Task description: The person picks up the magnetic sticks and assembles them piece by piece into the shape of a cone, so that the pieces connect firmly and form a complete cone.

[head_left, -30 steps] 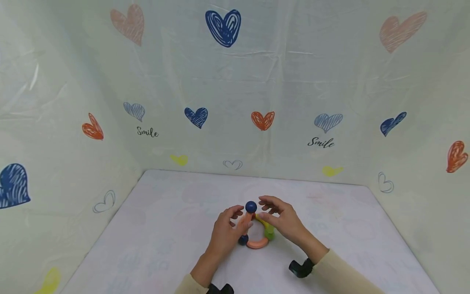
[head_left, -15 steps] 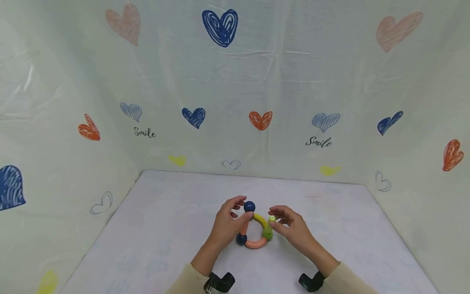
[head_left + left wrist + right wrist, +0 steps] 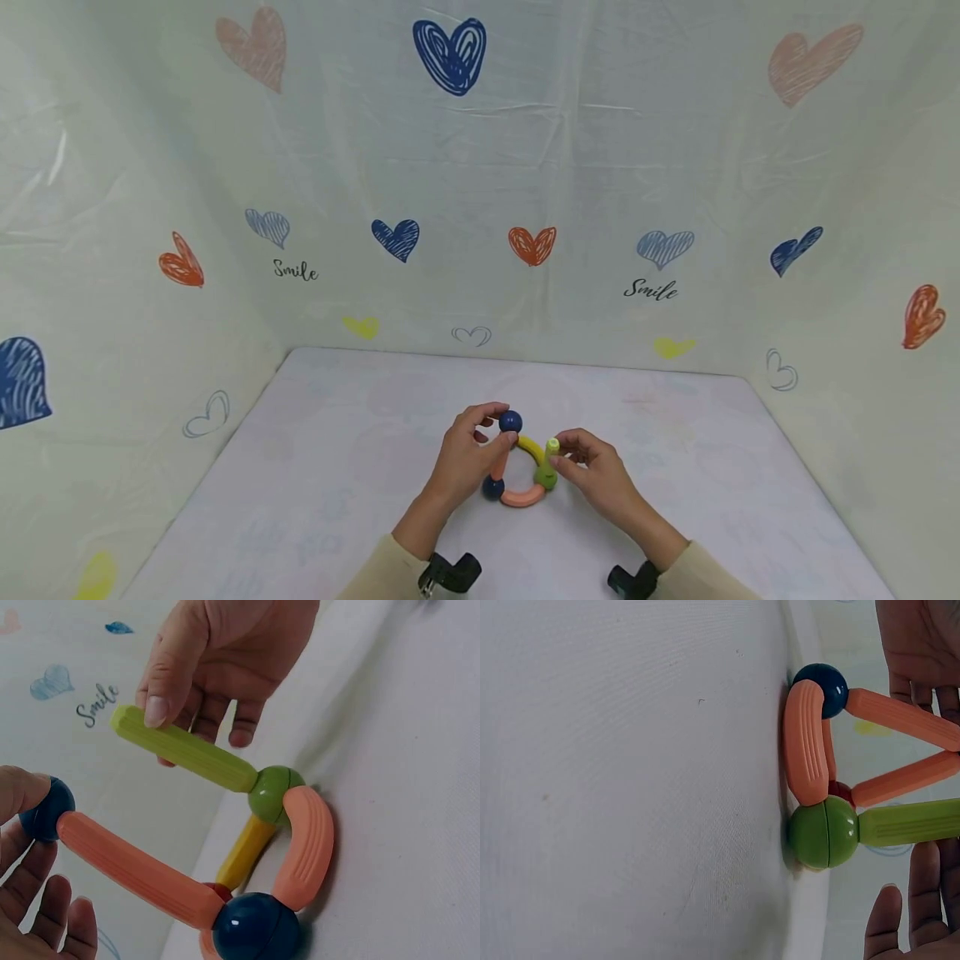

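A magnetic stick-and-ball frame stands on the table. At its top, my left hand [image 3: 468, 454] pinches a blue ball [image 3: 52, 806] between thumb and fingers. From that ball an orange stick [image 3: 135, 866] slopes down to a lower blue ball [image 3: 251, 926]. My right hand [image 3: 596, 471] pinches the upper end of a light green stick [image 3: 184, 754], whose lower end meets a green ball [image 3: 276, 791]. A curved orange stick [image 3: 805, 742] joins the green ball and lower blue ball. A curved yellow stick [image 3: 531, 448] and a red ball [image 3: 841, 793] complete the base ring.
The white table [image 3: 360, 467] carries the frame near its middle. Behind and beside it hangs a pale sheet [image 3: 585, 167] printed with hearts. Black wrist cameras [image 3: 450, 573] sit at both cuffs.
My right hand has moved from beside the upper blue ball to the right and down, and now pinches the light green stick. My left hand has moved up from the orange stick to the blue ball.
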A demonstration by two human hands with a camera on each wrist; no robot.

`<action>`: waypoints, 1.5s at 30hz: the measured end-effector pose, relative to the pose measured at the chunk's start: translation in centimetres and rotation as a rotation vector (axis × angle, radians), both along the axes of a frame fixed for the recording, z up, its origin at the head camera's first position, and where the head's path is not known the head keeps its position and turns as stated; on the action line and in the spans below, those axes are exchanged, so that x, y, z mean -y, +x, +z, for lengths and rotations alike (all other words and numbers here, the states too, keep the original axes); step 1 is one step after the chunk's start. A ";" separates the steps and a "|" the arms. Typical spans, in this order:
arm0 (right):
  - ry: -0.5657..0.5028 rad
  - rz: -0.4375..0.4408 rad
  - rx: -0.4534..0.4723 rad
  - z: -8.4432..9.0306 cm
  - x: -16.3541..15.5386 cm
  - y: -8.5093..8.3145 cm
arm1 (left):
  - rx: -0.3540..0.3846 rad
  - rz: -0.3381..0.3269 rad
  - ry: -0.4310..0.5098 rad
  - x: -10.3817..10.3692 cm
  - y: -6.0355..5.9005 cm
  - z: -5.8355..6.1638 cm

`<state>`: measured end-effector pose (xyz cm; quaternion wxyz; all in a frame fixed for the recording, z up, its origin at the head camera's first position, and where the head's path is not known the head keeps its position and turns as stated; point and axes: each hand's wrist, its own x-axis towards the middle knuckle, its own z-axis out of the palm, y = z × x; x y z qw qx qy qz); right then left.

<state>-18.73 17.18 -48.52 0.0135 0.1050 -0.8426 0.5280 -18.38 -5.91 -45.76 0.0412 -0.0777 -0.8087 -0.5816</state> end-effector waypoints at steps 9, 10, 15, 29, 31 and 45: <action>0.012 0.015 -0.035 -0.2 0.5 -0.5 | 0.002 -0.010 -0.001 -0.4 -0.1 -0.2; 0.011 0.013 -0.032 -0.2 0.6 -0.5 | 0.002 -0.011 -0.002 -0.4 -0.1 -0.3; 0.014 0.005 -0.024 -0.1 1.2 -0.8 | 0.002 -0.015 -0.011 -0.4 0.0 -0.4; -0.001 0.064 -0.076 -0.1 2.6 -1.2 | -0.017 -0.032 -0.013 -0.4 0.0 -0.2; -0.003 0.066 -0.065 -0.1 2.6 -1.2 | -0.016 -0.031 -0.014 -0.5 0.0 -0.1; 0.098 0.048 -0.062 -0.3 2.3 -0.9 | -0.046 -0.014 -0.114 0.2 0.5 -2.1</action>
